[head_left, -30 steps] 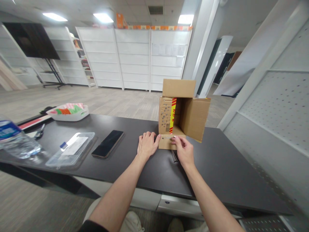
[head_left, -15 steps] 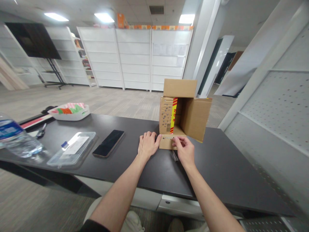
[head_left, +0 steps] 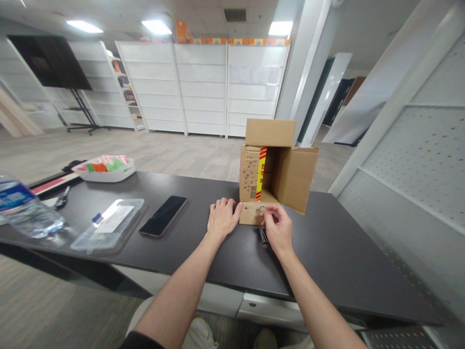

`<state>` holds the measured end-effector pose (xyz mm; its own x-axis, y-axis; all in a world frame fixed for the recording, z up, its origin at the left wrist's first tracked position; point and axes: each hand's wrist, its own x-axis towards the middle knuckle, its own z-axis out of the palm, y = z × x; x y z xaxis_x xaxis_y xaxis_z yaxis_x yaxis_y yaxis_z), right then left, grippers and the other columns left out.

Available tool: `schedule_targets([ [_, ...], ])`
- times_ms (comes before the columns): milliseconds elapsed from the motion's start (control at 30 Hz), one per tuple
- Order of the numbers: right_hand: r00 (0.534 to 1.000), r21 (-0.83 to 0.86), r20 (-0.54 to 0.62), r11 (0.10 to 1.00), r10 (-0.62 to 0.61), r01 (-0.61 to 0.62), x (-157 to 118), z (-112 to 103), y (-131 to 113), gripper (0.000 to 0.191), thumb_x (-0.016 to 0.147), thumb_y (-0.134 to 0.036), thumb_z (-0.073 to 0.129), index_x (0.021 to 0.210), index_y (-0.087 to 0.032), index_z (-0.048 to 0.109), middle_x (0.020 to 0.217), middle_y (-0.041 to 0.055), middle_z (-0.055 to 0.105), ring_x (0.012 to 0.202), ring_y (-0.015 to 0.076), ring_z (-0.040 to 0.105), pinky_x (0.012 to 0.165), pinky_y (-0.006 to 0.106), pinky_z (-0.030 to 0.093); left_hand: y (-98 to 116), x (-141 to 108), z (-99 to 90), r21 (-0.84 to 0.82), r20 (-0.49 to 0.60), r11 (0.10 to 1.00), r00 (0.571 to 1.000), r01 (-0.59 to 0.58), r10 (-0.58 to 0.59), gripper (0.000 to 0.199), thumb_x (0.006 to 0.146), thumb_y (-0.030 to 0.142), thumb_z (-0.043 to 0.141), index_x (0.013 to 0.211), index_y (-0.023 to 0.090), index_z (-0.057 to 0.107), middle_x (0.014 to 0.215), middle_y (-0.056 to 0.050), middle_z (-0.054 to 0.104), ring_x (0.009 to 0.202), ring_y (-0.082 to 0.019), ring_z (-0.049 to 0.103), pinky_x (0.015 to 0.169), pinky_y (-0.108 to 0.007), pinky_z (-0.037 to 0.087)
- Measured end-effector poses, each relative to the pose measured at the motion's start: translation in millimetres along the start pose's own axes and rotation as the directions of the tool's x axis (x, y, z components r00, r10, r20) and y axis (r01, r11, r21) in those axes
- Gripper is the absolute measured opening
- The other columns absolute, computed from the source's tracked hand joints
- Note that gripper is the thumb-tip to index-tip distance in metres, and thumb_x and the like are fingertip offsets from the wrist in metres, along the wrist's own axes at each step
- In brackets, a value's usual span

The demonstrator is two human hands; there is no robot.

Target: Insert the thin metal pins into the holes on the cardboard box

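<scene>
A cardboard box (head_left: 276,169) lies on its side with its opening toward me and its flaps spread. Dark and shiny dots, like small metal heads, run in a row across the lower flap (head_left: 250,218). My right hand (head_left: 278,228) is at that flap's right side, thumb and forefinger pinched; what is between them is too small to make out. Several thin metal pieces (head_left: 263,236), like nails or screws, lie just below the flap, partly beside the hand. My left hand (head_left: 223,218) rests palm down on the table, fingers spread, its thumb touching the flap's left edge.
On the dark table (head_left: 218,257) to my left lie a black phone (head_left: 164,216), a clear plastic case (head_left: 109,225) and a water bottle (head_left: 29,211). A white basket (head_left: 105,174) stands at the back left. A perforated panel (head_left: 417,155) borders the right side.
My right hand's fingers have shifted very slightly at the lower flap. The left hand, the box and the other things have stayed in place.
</scene>
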<state>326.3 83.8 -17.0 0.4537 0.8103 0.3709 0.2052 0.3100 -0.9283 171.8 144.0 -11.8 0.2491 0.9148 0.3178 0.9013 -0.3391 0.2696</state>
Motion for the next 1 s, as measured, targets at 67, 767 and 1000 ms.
schedule_targets([
  [67, 0.999, -0.037, 0.024, 0.999, -0.032, 0.033, -1.1, -0.5, 2.2, 0.018, 0.076, -0.032, 0.054, 0.087, -0.018, 0.056, 0.068, 0.0011, 0.063, 0.058, 0.0156, 0.056, 0.055, 0.026, 0.044, 0.5, -0.4, -0.6, -0.001, 0.007, 1.0, 1.0, 0.005, -0.005, 0.054, 0.093, 0.056, 0.02, 0.1, 0.021, 0.061, 0.104, -0.009, 0.059, 0.103, -0.024, 0.049, 0.09, -0.04, 0.034],
  [767, 0.999, -0.16, 0.051, 0.987, 0.012, -0.004, -0.2, -2.0, 4.7, 0.029, 0.075, -0.033, 0.05, 0.096, -0.016, 0.063, 0.053, -0.0032, 0.052, 0.048, 0.0143, 0.046, 0.049, 0.025, 0.036, -0.6, -0.4, 3.2, -0.016, -0.012, 1.0, 1.0, 0.008, -0.009, 0.054, 0.093, 0.056, 0.02, 0.1, 0.022, 0.061, 0.104, -0.008, 0.059, 0.102, -0.023, 0.049, 0.09, -0.039, 0.034],
  [1000, 0.998, -0.192, 0.047, 0.981, 0.028, -0.018, 0.6, -1.8, 3.5, 0.038, 0.075, -0.031, 0.05, 0.104, -0.013, 0.065, 0.062, 0.0022, 0.063, 0.053, 0.0155, 0.052, 0.054, 0.026, 0.041, -0.6, -0.1, 2.8, -0.021, 0.002, 1.0, 1.0, 0.018, -0.018, 0.054, 0.093, 0.056, 0.02, 0.101, 0.022, 0.061, 0.105, -0.009, 0.059, 0.103, -0.024, 0.049, 0.091, -0.04, 0.033],
])
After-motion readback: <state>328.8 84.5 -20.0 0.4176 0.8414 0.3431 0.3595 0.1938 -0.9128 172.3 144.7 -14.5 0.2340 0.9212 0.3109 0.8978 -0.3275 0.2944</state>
